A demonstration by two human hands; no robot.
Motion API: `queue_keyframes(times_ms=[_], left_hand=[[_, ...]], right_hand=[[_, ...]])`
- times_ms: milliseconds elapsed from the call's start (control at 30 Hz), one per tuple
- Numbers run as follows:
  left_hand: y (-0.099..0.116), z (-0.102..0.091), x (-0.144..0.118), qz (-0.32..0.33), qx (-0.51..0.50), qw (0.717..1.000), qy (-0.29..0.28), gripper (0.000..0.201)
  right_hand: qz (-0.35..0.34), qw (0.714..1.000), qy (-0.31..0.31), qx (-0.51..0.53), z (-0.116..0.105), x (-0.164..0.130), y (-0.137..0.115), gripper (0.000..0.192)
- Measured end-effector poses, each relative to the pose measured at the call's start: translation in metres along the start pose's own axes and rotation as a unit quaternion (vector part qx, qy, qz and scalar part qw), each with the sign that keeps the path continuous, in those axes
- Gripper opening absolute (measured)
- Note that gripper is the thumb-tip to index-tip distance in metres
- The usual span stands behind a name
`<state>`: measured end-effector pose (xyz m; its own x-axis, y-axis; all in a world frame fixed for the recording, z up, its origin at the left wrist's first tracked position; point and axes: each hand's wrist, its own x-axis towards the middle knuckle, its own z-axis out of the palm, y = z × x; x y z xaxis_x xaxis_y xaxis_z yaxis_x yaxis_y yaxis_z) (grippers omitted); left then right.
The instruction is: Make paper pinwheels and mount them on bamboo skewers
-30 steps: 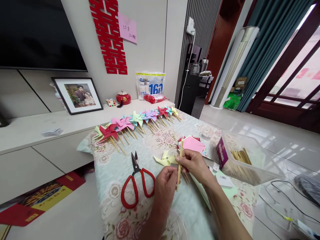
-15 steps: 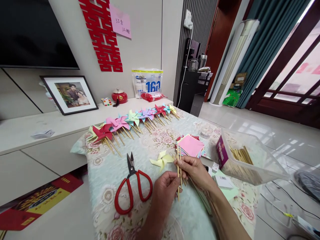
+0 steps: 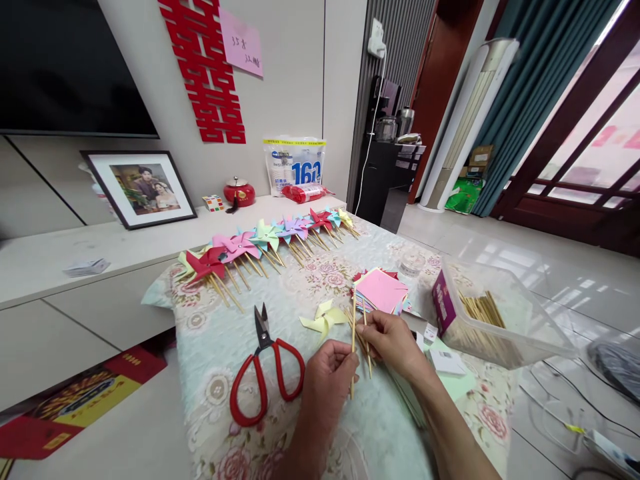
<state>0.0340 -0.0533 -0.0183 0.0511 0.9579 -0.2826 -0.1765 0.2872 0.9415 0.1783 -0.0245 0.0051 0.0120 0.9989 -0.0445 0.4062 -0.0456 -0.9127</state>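
My left hand [image 3: 333, 370] is closed on a thin wooden stick [image 3: 353, 333], held nearly upright. Close beside it, my right hand [image 3: 387, 337] pinches a second wooden stick [image 3: 367, 347], slightly tilted. More sticks lie on the cloth under and behind my right hand. Just beyond the hands sits a pale yellow paper pinwheel [image 3: 324, 321] without a visible stick. Square sheets of coloured paper [image 3: 381, 291], pink on top, are stacked past my right hand. Red-handled scissors [image 3: 264, 360] lie spread apart left of my left hand.
A row of paper pinwheels on sticks [image 3: 240, 248] lines the table's far edge. At the right stands a clear plastic box [image 3: 525, 327] with many sticks inside. Small white boxes [image 3: 447, 362] and green paper [image 3: 463, 381] lie near my right forearm. A flowered cloth [image 3: 220, 347] covers the table.
The two sticks, close together before, are now apart, one in each hand. My right hand has shifted slightly right, and its stick now tilts.
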Motion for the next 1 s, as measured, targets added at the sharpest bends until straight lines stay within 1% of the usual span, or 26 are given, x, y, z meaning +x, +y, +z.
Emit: queue_keyframes(times_ms=[100, 167, 200, 267, 333, 400, 433, 500, 600, 700, 867, 933, 1000], left_hand=[[-0.001, -0.001, 0.0, 0.0, -0.003, 1.0, -0.003, 0.02], [-0.002, -0.001, 0.0, 0.001, -0.003, 1.0, -0.006, 0.02], [-0.003, -0.002, 0.0, 0.001, 0.0, 1.0, -0.01, 0.02], [-0.005, -0.002, 0.001, 0.001, 0.009, 1.0, -0.018, 0.019], [-0.007, -0.002, 0.0, 0.0, 0.02, 0.999, -0.025, 0.017], [-0.008, -0.002, -0.001, -0.001, 0.034, 0.999, -0.03, 0.014], [-0.008, -0.002, -0.003, 0.0, 0.041, 0.999, -0.035, 0.012], [-0.007, -0.001, -0.005, 0.006, 0.055, 0.997, -0.048, 0.008], [-0.005, 0.0, -0.008, 0.006, 0.067, 0.996, -0.065, 0.006], [-0.002, 0.002, -0.011, 0.014, 0.065, 0.995, -0.072, 0.006], [0.004, 0.003, -0.009, 0.061, 0.001, 0.996, -0.064, 0.017], [0.003, 0.0, -0.008, 0.059, -0.022, 0.997, -0.054, 0.02], [0.002, -0.001, -0.008, 0.047, -0.045, 0.997, -0.051, 0.021]], right_hand=[[-0.003, 0.992, 0.012, -0.125, 0.0, 0.001, 0.002, 0.012], [-0.02, 0.987, 0.035, -0.156, -0.001, 0.0, 0.002, 0.008], [-0.032, 0.987, 0.056, -0.149, -0.001, 0.0, 0.001, 0.008], [-0.049, 0.991, 0.091, -0.082, -0.002, -0.001, -0.001, 0.013], [-0.046, 0.993, 0.096, 0.046, -0.002, -0.001, -0.003, 0.021], [-0.037, 0.981, 0.082, 0.174, -0.002, -0.001, -0.005, 0.027], [-0.033, 0.971, 0.078, 0.221, -0.002, 0.0, -0.005, 0.029], [-0.023, 0.957, 0.08, 0.279, -0.004, 0.001, -0.006, 0.031], [-0.003, 0.944, 0.077, 0.32, -0.007, 0.002, -0.007, 0.034], [0.005, 0.939, 0.059, 0.339, -0.006, 0.001, -0.009, 0.033], [0.02, 0.937, 0.003, 0.349, 0.006, -0.005, -0.017, 0.033], [0.034, 0.931, -0.021, 0.363, 0.009, -0.006, -0.021, 0.034], [0.047, 0.926, -0.031, 0.374, 0.01, -0.007, -0.024, 0.034]])
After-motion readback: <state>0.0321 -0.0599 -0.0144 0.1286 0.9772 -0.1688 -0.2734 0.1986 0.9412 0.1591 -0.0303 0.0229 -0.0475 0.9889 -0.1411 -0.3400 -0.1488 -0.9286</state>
